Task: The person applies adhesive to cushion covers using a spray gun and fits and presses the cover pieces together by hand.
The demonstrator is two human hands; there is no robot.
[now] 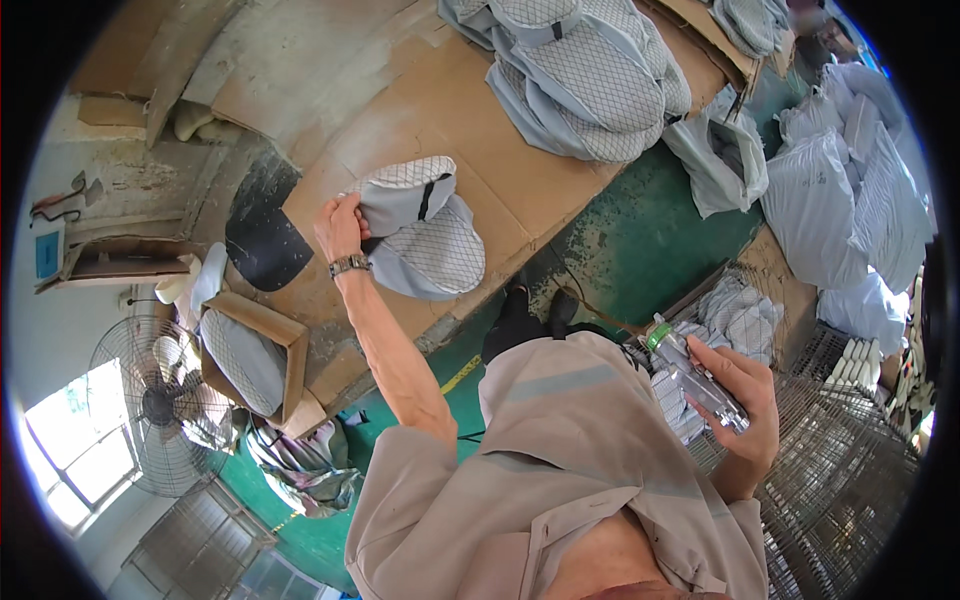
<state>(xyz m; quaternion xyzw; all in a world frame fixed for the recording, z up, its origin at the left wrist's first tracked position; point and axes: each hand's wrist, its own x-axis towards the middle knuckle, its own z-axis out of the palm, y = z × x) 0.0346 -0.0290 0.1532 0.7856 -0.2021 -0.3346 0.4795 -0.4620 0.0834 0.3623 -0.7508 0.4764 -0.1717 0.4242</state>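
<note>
My left hand (342,226) pinches the edge of a grey fabric piece (400,195) with a diamond-quilted top and a black strap. This piece is folded or partly raised, and overlaps a similar rounded grey quilted piece (440,250) lying on the cardboard-covered table (490,200). Out to the right, away from the table, my right hand (740,400) is wrapped round a clear, tube-shaped object (695,375) with a green end. Its exact kind cannot be made out.
A heap of quilted grey pieces (590,85) covers the table's far right. White sacks (840,190) stand at right, above wire mesh racks (840,470). More quilted pieces (735,310) lie in a container beside me. A fan (158,405) and an open carton (290,350) are at left.
</note>
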